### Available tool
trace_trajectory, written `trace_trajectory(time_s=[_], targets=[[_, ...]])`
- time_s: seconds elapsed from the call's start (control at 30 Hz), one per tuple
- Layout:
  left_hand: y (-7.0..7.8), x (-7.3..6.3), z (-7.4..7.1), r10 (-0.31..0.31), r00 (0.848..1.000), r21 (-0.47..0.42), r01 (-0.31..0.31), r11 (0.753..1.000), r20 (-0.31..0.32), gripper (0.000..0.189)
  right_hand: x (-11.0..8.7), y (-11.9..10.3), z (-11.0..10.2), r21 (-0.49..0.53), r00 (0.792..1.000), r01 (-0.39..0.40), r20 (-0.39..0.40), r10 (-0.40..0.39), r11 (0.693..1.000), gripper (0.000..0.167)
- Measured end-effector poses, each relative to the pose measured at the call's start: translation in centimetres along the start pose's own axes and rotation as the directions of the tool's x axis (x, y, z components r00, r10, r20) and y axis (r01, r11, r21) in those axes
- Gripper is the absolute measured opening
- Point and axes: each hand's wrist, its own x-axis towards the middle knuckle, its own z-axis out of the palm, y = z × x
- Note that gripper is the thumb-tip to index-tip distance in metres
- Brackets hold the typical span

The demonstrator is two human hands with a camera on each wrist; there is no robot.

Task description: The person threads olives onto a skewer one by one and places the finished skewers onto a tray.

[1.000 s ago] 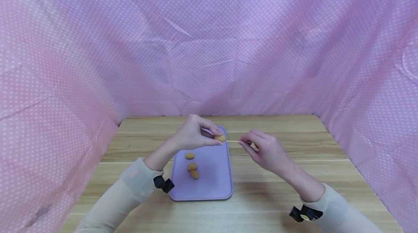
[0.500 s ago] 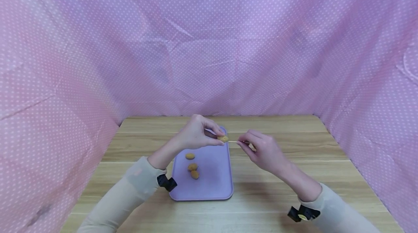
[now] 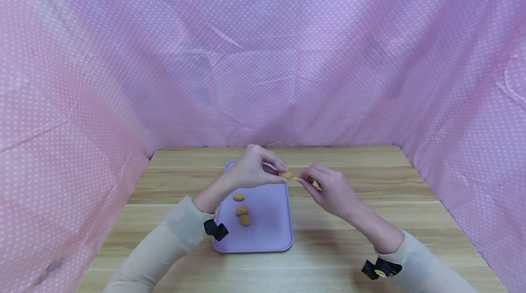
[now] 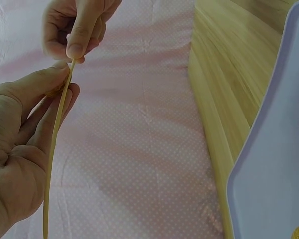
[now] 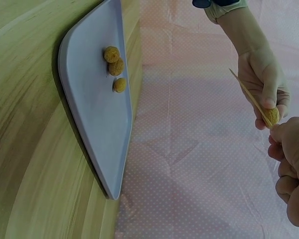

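Observation:
My left hand (image 3: 255,167) pinches an oval golden-brown ball with a rough surface (image 3: 286,175) between thumb and fingertips, above the tray's far right part. In my right hand (image 3: 330,188), thumb and fingers pinch one end of a thin wooden skewer (image 4: 54,144). Only a short length of skewer shows between the hands in the head view. Its pointed end reaches well past the ball, along the left palm, in both wrist views. Whether the skewer runs through the ball or along its side, I cannot tell. Part of the ball is hidden by the left fingers.
A lilac tray (image 3: 267,233) with a raised rim lies on the wooden table (image 3: 337,256). On its left half sit one ball (image 3: 238,197) and, nearer, two touching balls (image 3: 244,220). Pink dotted cloth (image 3: 263,78) surrounds the table on the back and sides.
The left hand has moved right with the ball, closer to the right hand. Less skewer shows between them now. The right hand has shifted slightly left; the balls on the tray have stayed put.

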Motion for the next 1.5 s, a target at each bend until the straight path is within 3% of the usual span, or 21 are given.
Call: trace_trajectory(time_s=[0.13,0.3,0.43,0.87,1.3,1.4,1.5], targets=[[0.2,0.3,0.2,0.003,1.0,0.016,-0.004,1.0,0.004,0.016,0.0,0.0,0.0,-0.006,1.0,0.006,-0.013,-0.006,1.0,0.032],[0.3,0.5,0.3,0.01,1.0,0.036,-0.01,0.999,0.008,0.014,0.1,0.0,-0.1,-0.003,1.0,0.009,-0.01,-0.009,1.0,0.008],[0.5,0.8,0.4,0.013,1.0,0.039,-0.013,0.999,0.017,0.014,0.2,-0.1,-0.1,0.004,1.0,-0.004,0.003,0.004,1.0,0.023],[0.9,0.8,0.8,-0.007,0.999,0.038,0.006,0.999,0.038,0.013,0.3,-0.6,-0.7,0.017,0.995,-0.077,0.061,0.076,0.997,0.015],[1.2,-0.4,0.4,0.142,0.99,0.158,-0.139,0.978,-0.01,0.023,0.5,-0.6,-0.9,0.025,0.992,-0.048,0.119,0.044,0.999,0.016],[1.3,-0.4,-0.4,0.181,0.982,0.212,-0.166,0.963,-0.055,0.024,0.4,-0.5,-1.3,-0.008,0.992,-0.053,0.116,0.054,0.999,0.015],[1.5,-0.6,-2.1,0.209,0.97,0.26,-0.172,0.95,-0.124,0.022,0.0,-0.3,-2.0,-0.062,0.993,-0.061,0.093,0.067,0.996,0.017]])
